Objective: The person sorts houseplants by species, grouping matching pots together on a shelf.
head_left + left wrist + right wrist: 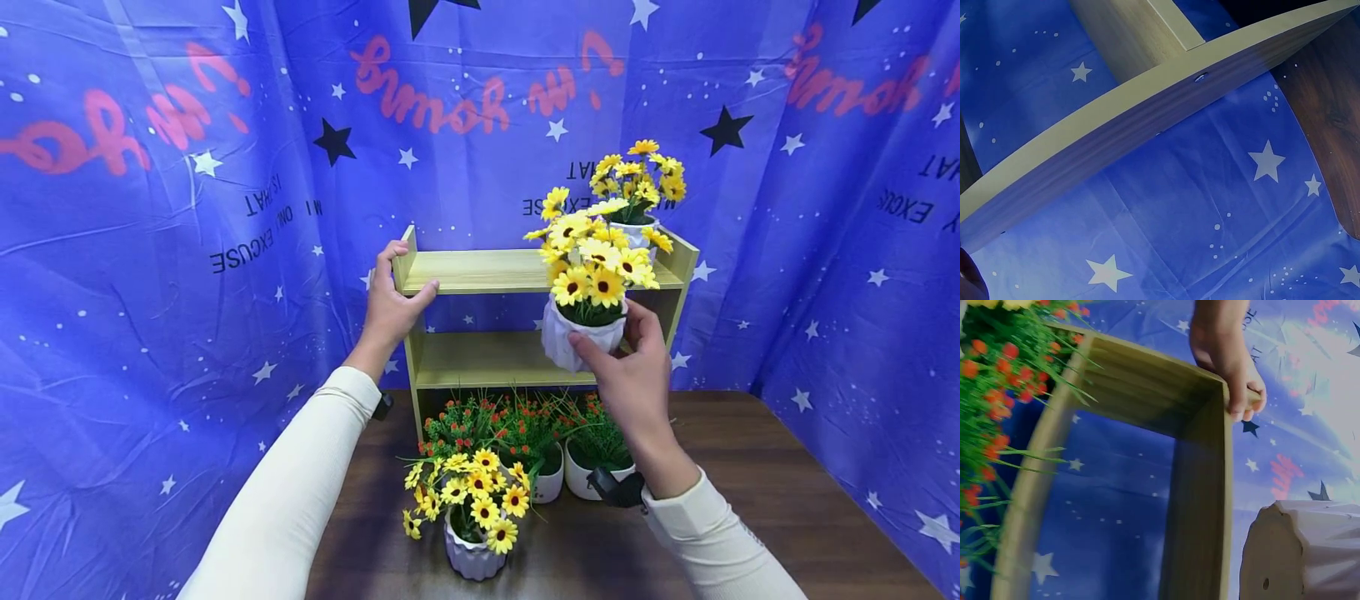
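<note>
My right hand (637, 362) grips a white fluted pot of yellow daisy-like flowers (581, 337), thumb on the near side, held up in front of the wooden shelf's right half. The pot's underside (1269, 562) shows in the right wrist view. My left hand (393, 304) holds the top left corner of the wooden shelf (480, 271), thumb at the front edge and fingers over the side panel. On the top board, at the right end, stands another potted yellow flower plant (637, 187), partly hidden behind the held one.
A third potted yellow flower plant (476, 550) stands on the brown table (750, 483) in front of the shelf. Behind it are several white pots with red-flowered greenery (528, 433), at the shelf's foot. A blue star-print curtain (480, 167) surrounds the table.
</note>
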The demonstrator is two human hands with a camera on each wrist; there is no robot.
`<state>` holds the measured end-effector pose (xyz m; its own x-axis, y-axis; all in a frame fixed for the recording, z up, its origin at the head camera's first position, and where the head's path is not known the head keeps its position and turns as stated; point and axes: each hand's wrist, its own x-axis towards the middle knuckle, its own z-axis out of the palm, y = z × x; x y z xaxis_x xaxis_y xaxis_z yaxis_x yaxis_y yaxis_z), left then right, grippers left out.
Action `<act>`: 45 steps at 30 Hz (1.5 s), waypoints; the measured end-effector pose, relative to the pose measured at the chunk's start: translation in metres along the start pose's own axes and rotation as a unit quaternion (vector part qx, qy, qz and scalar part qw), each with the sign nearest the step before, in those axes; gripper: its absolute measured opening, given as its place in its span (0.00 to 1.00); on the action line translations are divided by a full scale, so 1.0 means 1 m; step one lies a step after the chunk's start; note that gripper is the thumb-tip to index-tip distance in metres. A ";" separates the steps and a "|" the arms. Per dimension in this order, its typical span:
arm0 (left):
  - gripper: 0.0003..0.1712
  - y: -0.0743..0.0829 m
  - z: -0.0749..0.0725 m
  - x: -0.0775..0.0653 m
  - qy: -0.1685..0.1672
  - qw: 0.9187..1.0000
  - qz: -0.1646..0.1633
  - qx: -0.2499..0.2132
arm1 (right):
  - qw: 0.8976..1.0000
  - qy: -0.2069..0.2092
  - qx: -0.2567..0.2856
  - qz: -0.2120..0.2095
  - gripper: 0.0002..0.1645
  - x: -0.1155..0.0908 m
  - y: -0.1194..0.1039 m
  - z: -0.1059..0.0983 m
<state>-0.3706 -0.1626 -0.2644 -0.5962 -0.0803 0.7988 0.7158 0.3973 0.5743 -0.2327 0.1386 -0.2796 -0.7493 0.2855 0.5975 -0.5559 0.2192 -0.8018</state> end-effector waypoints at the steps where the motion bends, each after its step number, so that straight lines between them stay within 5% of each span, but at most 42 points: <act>1: 0.35 0.000 0.000 0.000 0.000 1.000 0.002 -0.001 | 1.000 -0.002 0.004 -0.004 0.42 0.005 -0.003 0.002; 16: 0.35 0.007 0.000 0.000 -0.003 1.000 -0.007 -0.007 | 1.000 -0.001 -0.004 -0.026 0.40 0.046 -0.023 0.029; 23: 0.35 0.002 0.000 0.000 0.001 1.000 -0.014 -0.009 | 0.999 -0.008 -0.030 -0.030 0.41 0.064 -0.009 0.039; 35: 0.36 0.003 -0.002 -0.001 0.002 1.000 -0.020 0.002 | 0.995 -0.062 -0.068 0.025 0.45 0.087 -0.014 0.043; 45: 0.36 0.002 -0.002 -0.003 -0.003 1.000 -0.010 0.000 | 0.988 -0.083 -0.126 0.030 0.43 0.103 -0.012 0.055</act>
<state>-0.3663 -0.1635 -0.2656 -0.6124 -0.0819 0.7863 0.7039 0.3962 0.5895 -0.3233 0.1145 -0.2089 -0.8386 0.1529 0.5228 -0.4172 0.4369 -0.7969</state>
